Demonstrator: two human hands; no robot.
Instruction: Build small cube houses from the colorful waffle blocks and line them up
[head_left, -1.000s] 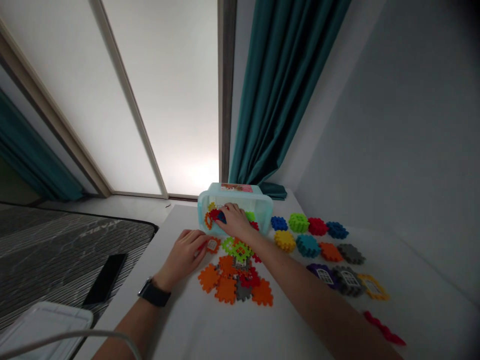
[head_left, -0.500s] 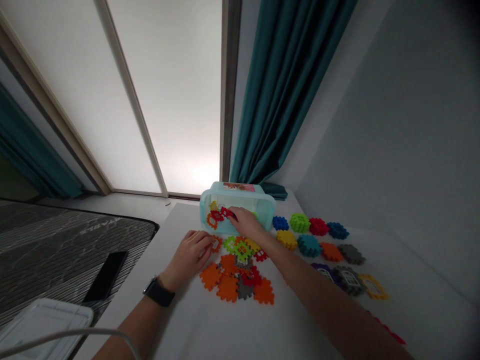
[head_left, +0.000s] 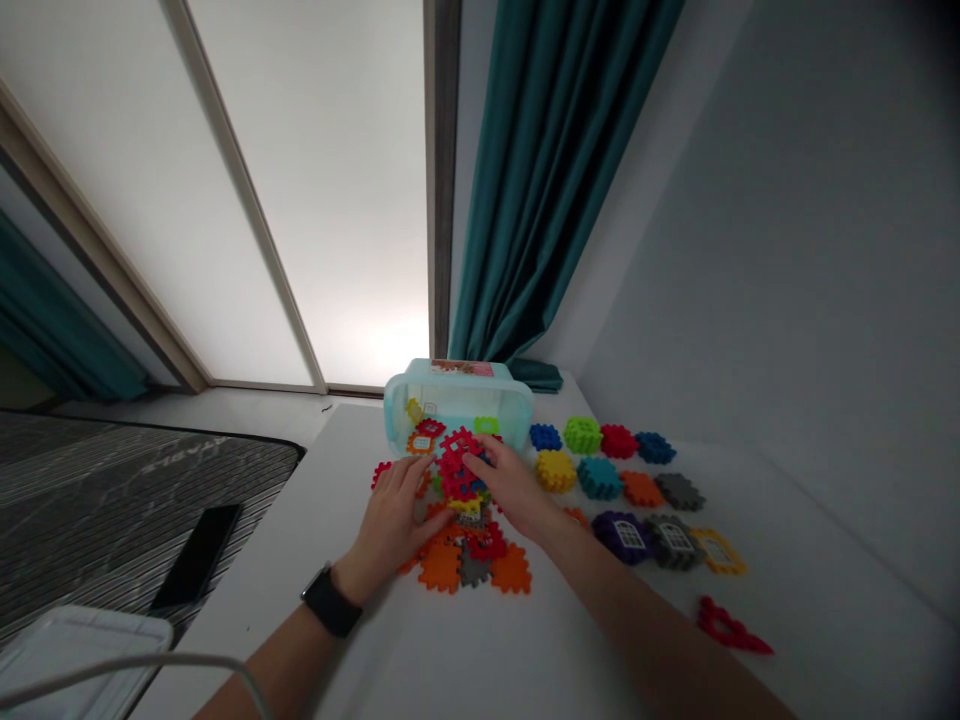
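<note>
My right hand (head_left: pixel 510 480) is closed on red tooth-edged building tiles (head_left: pixel 459 465), raised over the pile in front of the bin. My left hand (head_left: pixel 394 510) reaches in from the other side, thumb and fingers apart around the pile's left edge; whether it touches the tiles I cannot tell. Below the hands lie orange toothed tiles (head_left: pixel 439 568), a grey tile (head_left: pixel 474 568) and a yellow tile (head_left: pixel 465 505), partly covered. A light blue plastic bin (head_left: pixel 397 400) lies on its side behind, with several loose tiles at its opening.
Right of my hands, small stacks of toothed tiles stand in rows, among them a yellow stack (head_left: pixel 555 470) and a purple window tile (head_left: pixel 622 537). A red piece (head_left: pixel 731 628) lies nearer. At lower left are a white lid (head_left: pixel 90 655) and a cable (head_left: pixel 187 660).
My right hand has come out of the bin toward me with red tiles. My left hand has moved right, to the pile. The view has shifted slightly.
</note>
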